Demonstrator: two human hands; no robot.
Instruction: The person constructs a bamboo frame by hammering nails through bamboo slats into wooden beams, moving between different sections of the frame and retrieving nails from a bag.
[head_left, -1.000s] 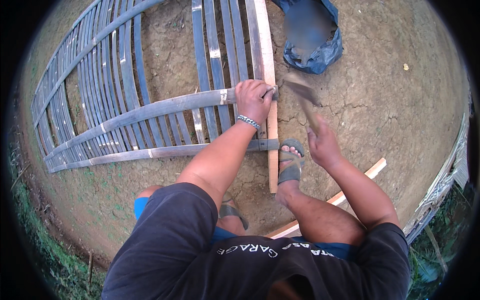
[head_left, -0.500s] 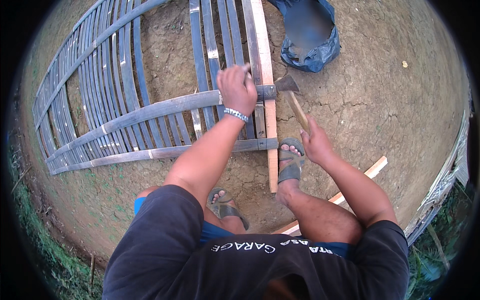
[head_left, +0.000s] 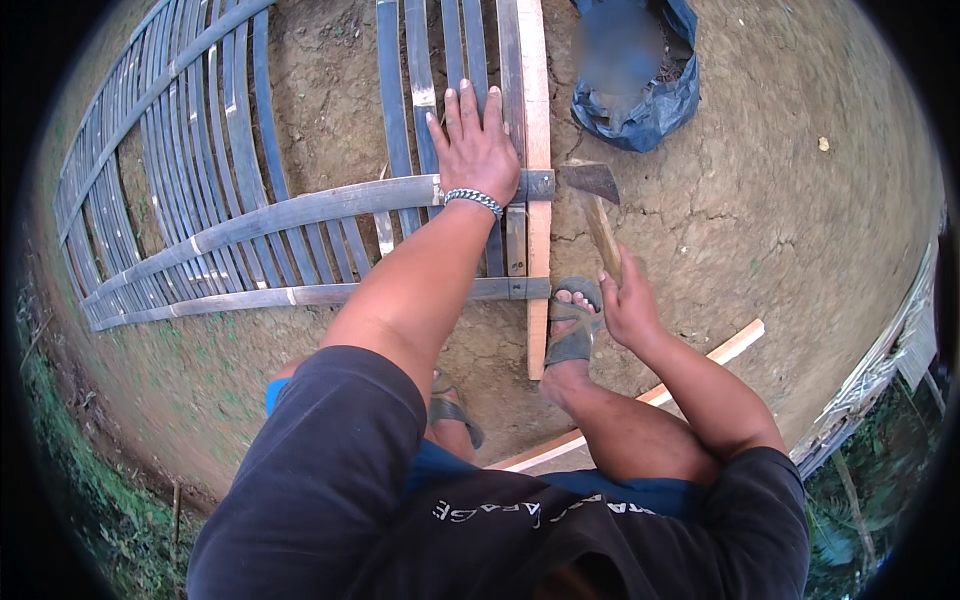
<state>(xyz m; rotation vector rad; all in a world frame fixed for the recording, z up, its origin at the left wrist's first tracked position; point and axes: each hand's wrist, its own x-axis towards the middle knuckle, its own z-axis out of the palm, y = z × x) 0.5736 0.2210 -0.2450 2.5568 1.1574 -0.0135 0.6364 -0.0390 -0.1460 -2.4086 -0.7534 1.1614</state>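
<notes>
My left hand (head_left: 474, 150) lies flat with fingers apart on the bamboo panel, where upright slats cross a horizontal bamboo rail (head_left: 330, 205). A metal chain bracelet circles that wrist. A pale squared timber (head_left: 538, 240) runs along the panel's right end, and the rail ends overlap it. My right hand (head_left: 630, 305) is closed round the wooden handle of a hatchet (head_left: 604, 232). Its dark, worn head (head_left: 590, 180) is held just right of the timber, near the rail's end. A second bamboo rail (head_left: 420, 293) crosses lower down.
A dark plastic bag (head_left: 650, 125) with blurred contents sits on the cracked soil at the top. My sandalled foot (head_left: 572, 320) stands against the timber's lower part. Another pale wooden strip (head_left: 735, 342) lies beneath my right leg. Light-coloured slats (head_left: 880, 385) edge the ground at right.
My left hand has gone from curled fingers to lying flat and spread on the slats. The hatchet stays in my right hand, almost in the same place. The view has shifted slightly.
</notes>
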